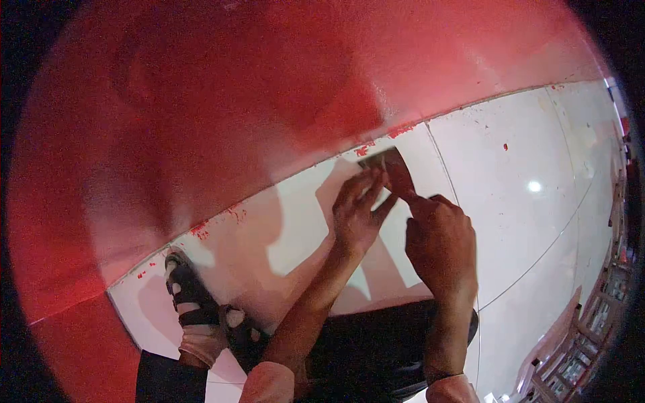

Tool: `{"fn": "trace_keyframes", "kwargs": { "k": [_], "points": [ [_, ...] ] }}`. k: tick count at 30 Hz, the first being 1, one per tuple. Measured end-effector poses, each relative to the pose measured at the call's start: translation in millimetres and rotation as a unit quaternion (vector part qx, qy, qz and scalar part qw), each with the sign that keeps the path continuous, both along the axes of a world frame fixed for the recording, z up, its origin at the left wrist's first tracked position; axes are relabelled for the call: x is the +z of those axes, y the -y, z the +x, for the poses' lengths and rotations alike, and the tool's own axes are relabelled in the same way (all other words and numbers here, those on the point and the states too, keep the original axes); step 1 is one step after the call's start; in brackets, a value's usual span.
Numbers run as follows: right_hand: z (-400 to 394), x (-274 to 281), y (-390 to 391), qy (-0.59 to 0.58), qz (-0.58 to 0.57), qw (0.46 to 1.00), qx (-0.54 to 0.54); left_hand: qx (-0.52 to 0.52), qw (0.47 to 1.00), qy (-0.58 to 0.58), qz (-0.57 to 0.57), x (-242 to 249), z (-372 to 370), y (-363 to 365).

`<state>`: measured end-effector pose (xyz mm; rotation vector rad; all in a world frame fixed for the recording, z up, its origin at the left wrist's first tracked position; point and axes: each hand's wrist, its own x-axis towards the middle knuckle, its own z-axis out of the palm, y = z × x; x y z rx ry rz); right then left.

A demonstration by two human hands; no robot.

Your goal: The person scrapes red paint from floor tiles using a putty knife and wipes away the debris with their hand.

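Observation:
A flat scraper blade (pixel 396 169) lies close to the white floor tiles (pixel 295 195), near the base of a red wall (pixel 235 87). My right hand (pixel 440 235) is wrapped round its handle. The fingers of my left hand (pixel 359 211) are spread, with their tips at the left side of the blade. Red flecks (pixel 363 150) mark the tile just beyond the blade's edge, along the seam between wall and floor. Whether the blade touches the tile cannot be made out.
More red flecks (pixel 200 232) lie along the wall's base at the left. My dark sandal (pixel 188 289) stands near the wall at the lower left. A metal-framed structure (pixel 591 329) runs along the right edge.

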<state>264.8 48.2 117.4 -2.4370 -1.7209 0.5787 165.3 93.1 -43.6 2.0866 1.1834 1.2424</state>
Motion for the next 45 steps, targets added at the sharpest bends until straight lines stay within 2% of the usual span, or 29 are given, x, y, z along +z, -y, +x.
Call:
{"fn": "trace_keyframes", "kwargs": {
  "k": [2, 3, 5, 7, 11, 14, 17, 20, 23, 26, 29, 33, 36, 39, 43, 45],
  "points": [
    [-1.4, -4.9, -4.7, -0.004, 0.002, 1.000, -0.005, -0.023, 0.999, 0.003, -0.031, 1.1, -2.0, 4.2],
    [-1.7, -8.7, -6.4, -0.006, 0.001, 1.000, -0.007, 0.020, 1.000, 0.012, -0.012, -1.5, 1.1, -0.9],
    [-0.5, -10.1, -3.6, -0.016, 0.026, 1.000, 0.007, 0.017, 0.999, 0.026, -0.024, 0.1, 0.7, -2.6],
    [0.4, -0.3, -1.9, -0.007, -0.003, 1.000, 0.002, -0.004, 0.998, 0.042, -0.039, 3.7, 0.4, 0.3],
    [-1.0, -9.1, -7.2, -0.008, 0.001, 1.000, 0.006, 0.041, 0.997, 0.036, -0.045, 8.8, 3.1, -7.5],
    [1.6, 4.9, -2.1, -0.008, -0.027, 0.999, 0.015, 0.007, 0.999, 0.022, -0.025, 5.8, -0.6, 0.2],
    [1.6, -14.0, -7.7, 0.000, 0.008, 1.000, 0.015, 0.052, 0.996, 0.052, -0.047, 5.3, 5.1, -8.9],
    [0.0, 7.2, -2.1, 0.002, -0.049, 0.999, 0.015, 0.008, 0.999, 0.030, -0.028, 6.1, 0.7, -2.0],
    [-1.2, -7.9, -7.5, -0.009, 0.015, 1.000, 0.004, 0.045, 0.996, 0.067, -0.031, 1.9, 3.8, -10.6],
    [-4.2, 4.6, 0.1, -0.012, 0.009, 1.000, 0.004, 0.016, 0.998, 0.042, -0.035, 3.3, 0.7, -3.8],
    [-10.0, -9.6, -9.6, -0.005, 0.043, 0.999, -0.016, 0.058, 0.993, 0.086, -0.061, -3.3, 4.7, -11.3],
    [-2.4, 0.2, -2.5, 0.012, -0.001, 1.000, 0.003, 0.031, 0.998, 0.026, -0.047, 4.1, 1.4, -3.5],
    [-7.3, -2.3, -6.7, 0.005, 0.028, 1.000, 0.001, 0.051, 0.994, 0.076, -0.066, 3.3, 4.4, -9.1],
    [-3.7, 7.5, -1.4, 0.010, -0.005, 1.000, 0.008, 0.017, 0.996, 0.081, -0.041, 2.5, 2.5, -2.5],
    [-10.0, -7.2, -6.0, 0.014, 0.034, 0.999, 0.022, 0.071, 0.984, 0.114, -0.121, -0.7, 5.6, -10.4],
    [-6.5, 3.4, -2.9, 0.021, 0.007, 1.000, 0.019, 0.047, 0.993, 0.078, -0.071, 3.2, 3.4, -4.6]
  ]
}}
